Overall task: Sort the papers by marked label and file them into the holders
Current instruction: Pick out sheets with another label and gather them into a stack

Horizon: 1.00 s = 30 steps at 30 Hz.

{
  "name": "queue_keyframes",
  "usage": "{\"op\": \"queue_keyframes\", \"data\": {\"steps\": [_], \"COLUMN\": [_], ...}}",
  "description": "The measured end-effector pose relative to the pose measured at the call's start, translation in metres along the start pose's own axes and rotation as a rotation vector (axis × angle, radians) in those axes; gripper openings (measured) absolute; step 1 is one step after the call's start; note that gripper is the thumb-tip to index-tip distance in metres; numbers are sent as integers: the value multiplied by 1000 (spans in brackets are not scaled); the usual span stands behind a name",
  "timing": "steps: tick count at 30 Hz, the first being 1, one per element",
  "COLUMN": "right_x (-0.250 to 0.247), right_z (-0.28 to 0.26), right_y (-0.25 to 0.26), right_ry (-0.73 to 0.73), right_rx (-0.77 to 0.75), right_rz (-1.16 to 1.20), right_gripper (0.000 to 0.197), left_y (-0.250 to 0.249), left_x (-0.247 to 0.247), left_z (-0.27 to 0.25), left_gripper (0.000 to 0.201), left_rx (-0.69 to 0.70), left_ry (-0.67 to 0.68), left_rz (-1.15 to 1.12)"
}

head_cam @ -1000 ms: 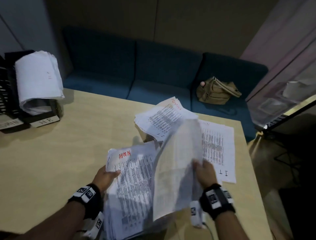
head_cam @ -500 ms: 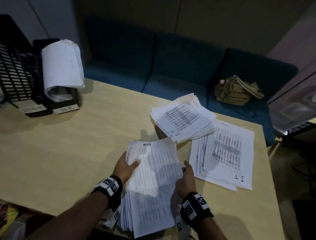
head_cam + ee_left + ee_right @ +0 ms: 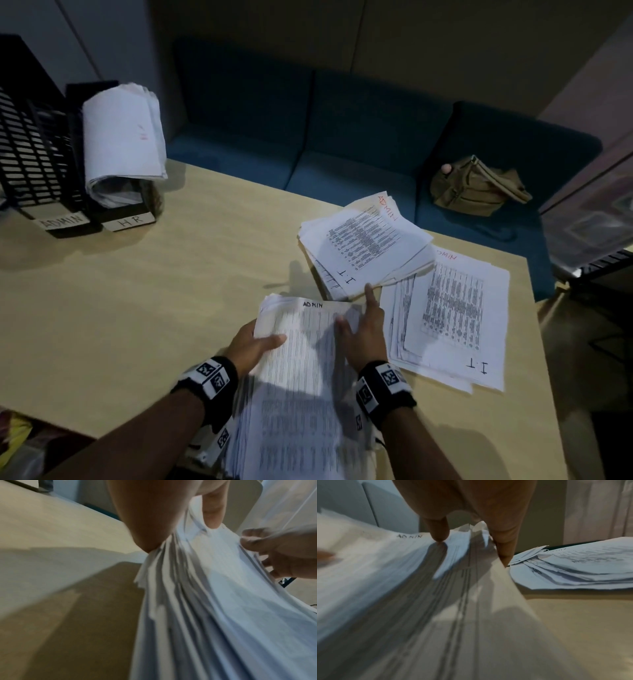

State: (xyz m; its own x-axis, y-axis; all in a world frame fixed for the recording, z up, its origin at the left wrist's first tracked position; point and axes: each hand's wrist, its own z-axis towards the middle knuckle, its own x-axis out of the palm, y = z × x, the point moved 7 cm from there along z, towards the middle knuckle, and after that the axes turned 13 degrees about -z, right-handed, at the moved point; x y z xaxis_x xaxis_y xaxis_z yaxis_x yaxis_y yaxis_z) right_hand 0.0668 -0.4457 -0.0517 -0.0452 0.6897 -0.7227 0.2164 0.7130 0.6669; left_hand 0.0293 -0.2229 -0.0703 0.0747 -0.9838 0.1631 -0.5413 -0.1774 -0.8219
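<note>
A thick stack of printed papers [image 3: 301, 377] with "ADMIN" in black on the top sheet lies at the table's near edge. My left hand [image 3: 253, 342] grips its left edge, thumb on top. My right hand [image 3: 363, 329] holds the right edge, thumb on the top sheet and index finger pointing ahead. In the left wrist view the stack [image 3: 214, 601] fans out below my left hand [image 3: 145, 520]. In the right wrist view my right hand [image 3: 471, 500] pinches the stack [image 3: 385, 581]. Black holders marked ADMIN [image 3: 34, 154] and HR [image 3: 113, 212] stand far left.
Two loose paper piles lie to the right: one [image 3: 363, 246] marked ADMIN and I.T, another [image 3: 452, 308] marked I.T near the table's right edge. Curled sheets [image 3: 120, 137] fill the HR holder. A tan bag [image 3: 476, 188] sits on the blue sofa [image 3: 342, 137] behind the table.
The sheet my right hand was turning over a second ago now lies flat on the stack. My right hand has slid forward along the right edge and its index finger has stretched out.
</note>
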Motion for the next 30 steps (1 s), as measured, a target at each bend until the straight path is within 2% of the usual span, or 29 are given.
{"op": "queue_keyframes", "data": {"steps": [3, 5, 7, 9, 11, 12, 14, 16, 18, 20, 23, 24, 26, 28, 29, 30], "right_x": [2, 3, 1, -20, -55, -69, -83, -86, -87, -82, -64, -61, -74, -96, -107, -116], "right_z": [7, 12, 14, 21, 27, 29, 25, 14, -4, -22, -43, -45, -42, -36, -38, -41], "right_y": [-6, -9, -9, -12, -31, -51, -92, -123, -136, -140, -132, -128, -128, -138, -148, -159], "right_ry": [86, 147, 199, 100, -64, -86, 15, 120, 104, 80, 135, 152, 123, 2, -59, -124], "right_rx": [57, 64, -3, -63, -21, 27, 129, 166, 200, 184, 79, 52, 181, 348, 466, 564], "right_rz": [-161, -256, -284, -305, -357, -400, -596, -757, -714, -715, -825, -832, -768, -697, -643, -589], "right_gripper": [46, 38, 33, 28, 28, 30, 39, 49, 51, 56, 41, 42, 39, 28, 32, 46], "left_y": [6, 10, 11, 8, 5, 3, 2, 3, 6, 8, 8, 8, 7, 7, 7, 7], "left_x": [14, 19, 18, 13, 7, 4, -8, -17, -21, -22, -21, -20, -19, -19, -19, -19], "left_z": [3, 10, 20, 27, 30, 30, 31, 31, 30, 31, 31, 31, 31, 29, 29, 29], "left_gripper": [44, 59, 64, 57, 50, 49, 49, 49, 49, 48, 49, 49, 48, 49, 50, 50], "left_rx": [-17, -5, 59, 81, 89, 94, 85, 57, 29, 16, 9, 10, 13, 9, 9, 11], "left_ry": [149, 200, 189, 117, 57, 34, -30, -62, -45, -36, -46, -46, -42, -42, -42, -43], "left_rz": [20, 92, 272, 409, 446, 454, 442, 430, 412, 413, 425, 420, 412, 421, 426, 426]}}
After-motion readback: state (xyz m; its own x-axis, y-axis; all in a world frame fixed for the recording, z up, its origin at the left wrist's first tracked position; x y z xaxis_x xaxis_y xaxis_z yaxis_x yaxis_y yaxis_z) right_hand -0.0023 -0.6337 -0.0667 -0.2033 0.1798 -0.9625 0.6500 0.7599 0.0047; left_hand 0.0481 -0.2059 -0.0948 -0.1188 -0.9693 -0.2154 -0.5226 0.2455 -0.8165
